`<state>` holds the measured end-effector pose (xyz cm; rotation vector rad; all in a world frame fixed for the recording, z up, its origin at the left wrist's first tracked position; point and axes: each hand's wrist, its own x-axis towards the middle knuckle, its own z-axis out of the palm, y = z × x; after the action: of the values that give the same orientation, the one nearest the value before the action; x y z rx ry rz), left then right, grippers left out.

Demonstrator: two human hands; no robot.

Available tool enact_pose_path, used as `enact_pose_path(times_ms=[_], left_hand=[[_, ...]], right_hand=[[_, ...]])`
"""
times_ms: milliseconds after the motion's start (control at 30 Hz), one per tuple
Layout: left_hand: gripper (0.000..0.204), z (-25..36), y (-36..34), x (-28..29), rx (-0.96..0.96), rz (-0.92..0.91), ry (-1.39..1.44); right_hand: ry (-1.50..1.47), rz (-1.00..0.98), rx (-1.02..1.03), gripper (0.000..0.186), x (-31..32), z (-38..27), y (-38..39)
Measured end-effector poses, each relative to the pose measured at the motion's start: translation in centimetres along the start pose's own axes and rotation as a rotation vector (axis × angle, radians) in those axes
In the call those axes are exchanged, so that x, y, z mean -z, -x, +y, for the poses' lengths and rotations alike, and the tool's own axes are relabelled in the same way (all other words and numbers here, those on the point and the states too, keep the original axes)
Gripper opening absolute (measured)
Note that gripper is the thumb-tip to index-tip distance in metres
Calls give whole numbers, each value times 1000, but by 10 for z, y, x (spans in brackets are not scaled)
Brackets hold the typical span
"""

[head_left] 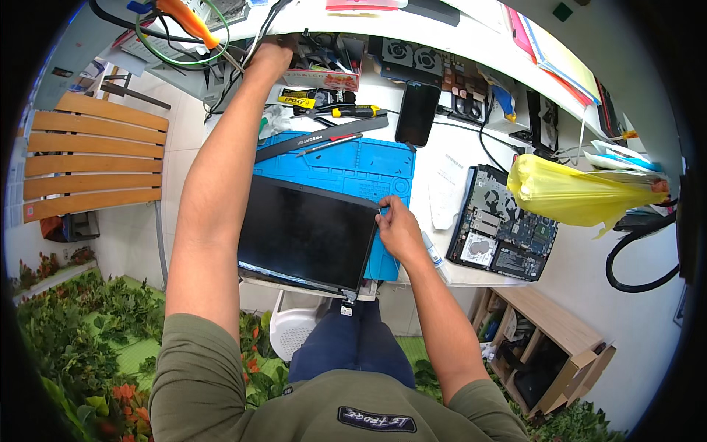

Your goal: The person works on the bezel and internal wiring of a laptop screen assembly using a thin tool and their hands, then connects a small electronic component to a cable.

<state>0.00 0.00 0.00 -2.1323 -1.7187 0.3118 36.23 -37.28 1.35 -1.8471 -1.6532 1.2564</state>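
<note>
A black laptop screen panel (305, 236) lies over the front of a blue repair mat (350, 166), its lower edge reaching past the table's front edge. My right hand (401, 230) pinches the screen's upper right corner between thumb and fingers. My left hand (271, 60) reaches far back under the shelf, beside a box of tools (322, 79); its fingers are hidden. Across the mat lie a long dark trim strip (309, 142) and a thin pen-like tool (328, 145). Yellow-and-black pliers (353, 112) and a yellow-black glue tube (296, 98) rest just behind the mat.
To the right sits an opened laptop base (504, 225) with bare boards, under a hanging yellow plastic bag (582, 190). A black phone (417, 113) lies behind the mat. Overhead, a white shelf (471, 40) crosses the back. A wooden chair (96, 156) stands left.
</note>
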Motion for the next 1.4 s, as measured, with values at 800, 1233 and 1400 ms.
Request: enact_pose_path(times_ms=[800, 1233, 1400], left_hand=[[15, 79, 206, 83, 36, 68, 1010], [24, 123, 243, 76, -37, 71, 929], [23, 129, 251, 91, -63, -51, 923]], right_hand=[[34, 27, -11, 28, 6, 12, -2], [31, 9, -16, 27, 3, 12, 1], [16, 40, 4, 29, 4, 19, 3]])
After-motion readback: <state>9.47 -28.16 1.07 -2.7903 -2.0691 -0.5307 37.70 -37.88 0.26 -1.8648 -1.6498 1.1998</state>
